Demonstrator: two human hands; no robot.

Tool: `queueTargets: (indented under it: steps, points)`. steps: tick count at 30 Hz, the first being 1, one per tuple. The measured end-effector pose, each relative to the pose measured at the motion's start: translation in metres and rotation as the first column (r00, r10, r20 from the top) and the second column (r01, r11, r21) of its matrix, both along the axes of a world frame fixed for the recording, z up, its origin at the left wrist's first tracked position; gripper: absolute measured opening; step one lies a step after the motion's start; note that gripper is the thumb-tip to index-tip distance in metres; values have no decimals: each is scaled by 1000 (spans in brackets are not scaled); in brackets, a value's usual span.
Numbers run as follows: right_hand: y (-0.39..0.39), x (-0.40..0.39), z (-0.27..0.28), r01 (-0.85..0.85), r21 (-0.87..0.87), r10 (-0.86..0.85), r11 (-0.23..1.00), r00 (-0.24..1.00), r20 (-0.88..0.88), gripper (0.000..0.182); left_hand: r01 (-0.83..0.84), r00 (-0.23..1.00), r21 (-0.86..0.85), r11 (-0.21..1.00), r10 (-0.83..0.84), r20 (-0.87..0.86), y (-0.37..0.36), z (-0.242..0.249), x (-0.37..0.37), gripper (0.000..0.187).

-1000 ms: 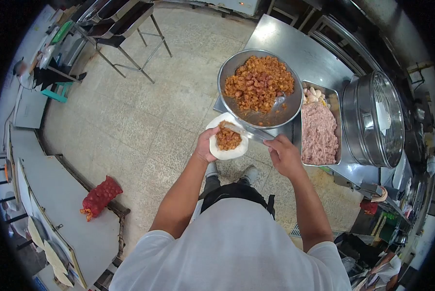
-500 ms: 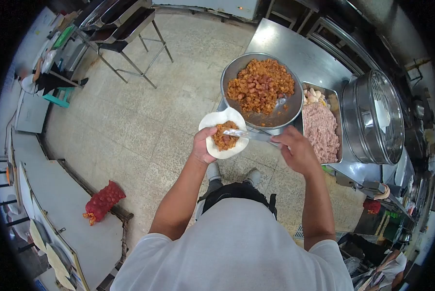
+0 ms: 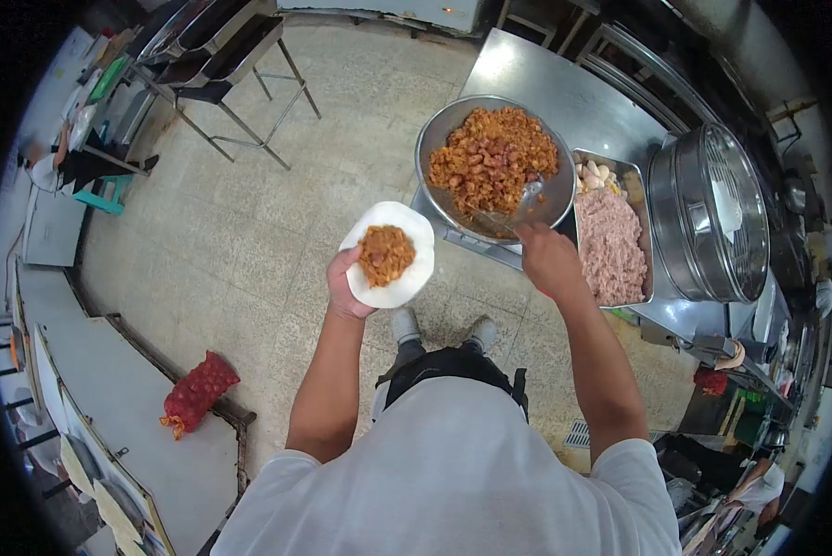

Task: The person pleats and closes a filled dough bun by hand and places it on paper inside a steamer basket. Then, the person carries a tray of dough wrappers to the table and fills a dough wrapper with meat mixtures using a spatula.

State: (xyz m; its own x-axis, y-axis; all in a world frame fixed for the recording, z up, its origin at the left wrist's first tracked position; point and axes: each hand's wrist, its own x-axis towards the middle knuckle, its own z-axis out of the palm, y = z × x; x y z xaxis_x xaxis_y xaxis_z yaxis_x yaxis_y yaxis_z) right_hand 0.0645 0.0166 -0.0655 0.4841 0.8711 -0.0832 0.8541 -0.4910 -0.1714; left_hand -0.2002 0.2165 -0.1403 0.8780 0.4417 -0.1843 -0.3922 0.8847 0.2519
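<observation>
My left hand (image 3: 349,289) holds a round white dough wrapper (image 3: 418,264) from its left edge. On the wrapper lies a mound of orange-brown chunky filling (image 3: 385,255). My right hand (image 3: 553,258) is closed around the handle of a flat metal spatula (image 3: 497,221), its blade down in the near side of a large steel bowl (image 3: 557,211). More of that filling (image 3: 495,157), with reddish meat chunks, is heaped in the bowl. The blade's tip is partly lost against the filling.
Right of the bowl, a metal tray (image 3: 650,250) holds pink minced meat (image 3: 610,241) and pale pieces. Stacked steel steamers (image 3: 712,218) stand beyond it on the steel table (image 3: 518,69). A red net sack (image 3: 201,393) lies at left. Another person (image 3: 54,167) is at far left.
My left hand has moved left with the filled wrapper. My right hand has drawn the spatula off the wrapper's filling and lowered its blade into the bowl.
</observation>
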Motion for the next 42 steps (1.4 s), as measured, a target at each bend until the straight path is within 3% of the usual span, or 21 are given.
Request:
queueTargets:
  steps: [3, 5, 9, 11, 12, 14, 15, 18, 20, 22, 26, 29, 33, 35, 40, 42]
  points:
    - [-7, -2, 14, -40, 58, 44, 998, 997, -66, 21, -61, 972, 41, 997, 50, 229, -14, 8, -4, 77]
    - [-14, 7, 16, -26, 72, 39, 997, 983, -180, 26, -20, 981, 23, 1000, 15, 193, -14, -2, -4, 76]
    - [-16, 9, 23, 36, 192, 3, 981, 979, -203, 24, 67, 995, -63, 996, -62, 82, -13, -26, 13, 72]
    - [-10, 9, 21, 75, 136, -73, 988, 997, -25, 24, 63, 998, -114, 991, -61, 17, -20, -29, 24, 66]
    - [-8, 10, 18, 86, 135, -84, 987, 996, -23, 24, 74, 997, -116, 991, -72, 18, -23, -34, 29, 66]
    - [-3, 11, 14, -2, -80, -2, 997, 999, -47, 27, -18, 1000, -148, 989, 17, -5, -26, -43, 36, 65]
    - [-5, 11, 16, 0, -80, -4, 997, 999, -45, 27, -46, 999, -149, 988, 46, -2, -28, -43, 37, 63]
    - [-17, 10, 24, 13, 42, -8, 999, 992, -128, 27, -89, 996, -220, 971, 81, -47, -30, -42, 36, 63]
    - [-25, 14, 30, 63, 63, -38, 996, 939, -343, 22, -84, 994, -213, 973, 66, -90, -30, -42, 35, 63]
    - [-33, 6, 31, 81, 151, -12, 985, 911, -411, 19, -78, 990, -206, 976, 51, -130, -30, -35, 35, 63]
    - [-37, -23, 47, 74, 297, 97, 952, 846, -524, 21, 40, 999, -222, 974, -42, -2, -35, -25, 35, 65]
    - [-30, -40, 48, -13, 407, 199, 914, 885, -420, 22, 119, 993, -215, 969, -115, 33, -36, -16, 42, 65]
    - [-31, -40, 44, -66, 340, 186, 938, 923, -335, 24, 159, 987, -169, 973, -152, 54, -35, -7, 48, 63]
    - [-33, -31, 61, -147, 324, 218, 935, 956, -195, 25, 190, 981, -149, 970, -182, 64, -35, 0, 47, 62]
    - [-42, -23, 94, -146, 415, 245, 898, 950, -196, 24, 232, 973, -203, 951, -228, 44, -41, 24, 48, 63]
    - [-41, -23, 95, -327, 348, 363, 878, 931, -40, 23, 255, 967, -196, 947, -253, 35, -44, 29, 51, 64]
